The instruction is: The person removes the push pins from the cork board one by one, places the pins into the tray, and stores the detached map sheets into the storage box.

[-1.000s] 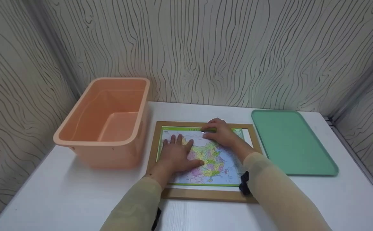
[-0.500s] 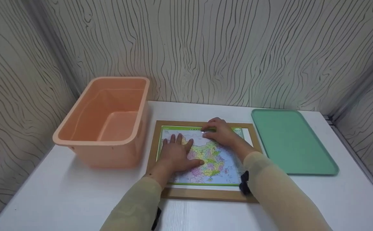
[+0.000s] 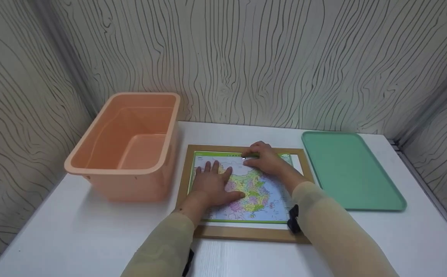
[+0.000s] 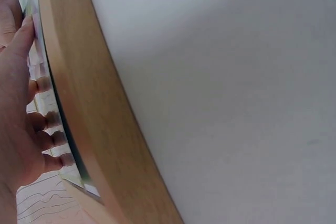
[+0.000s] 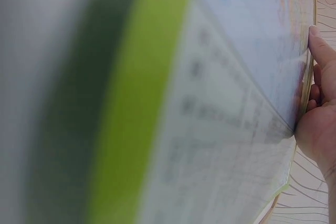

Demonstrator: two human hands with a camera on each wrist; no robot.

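Observation:
A colourful map puzzle [image 3: 260, 200] with a green border lies inside a wooden frame [image 3: 246, 233] at the table's middle. My left hand [image 3: 212, 184] rests flat on the map's left half with its fingers spread. In the left wrist view those fingers [image 4: 50, 121] lie beside the frame's rail [image 4: 89, 108]. My right hand [image 3: 266, 159] is curled at the map's far edge, and its fingertips [image 3: 248, 158] pinch the green border there. The right wrist view shows the thumb [image 5: 321, 51] over the map sheet [image 5: 210, 103], very close and blurred.
An orange plastic bin [image 3: 121, 171] stands to the left of the frame, with nothing in it. A flat green tray [image 3: 346, 169] lies to the right. The white table [image 3: 73, 231] sits in a corner of patterned walls [image 3: 246, 57].

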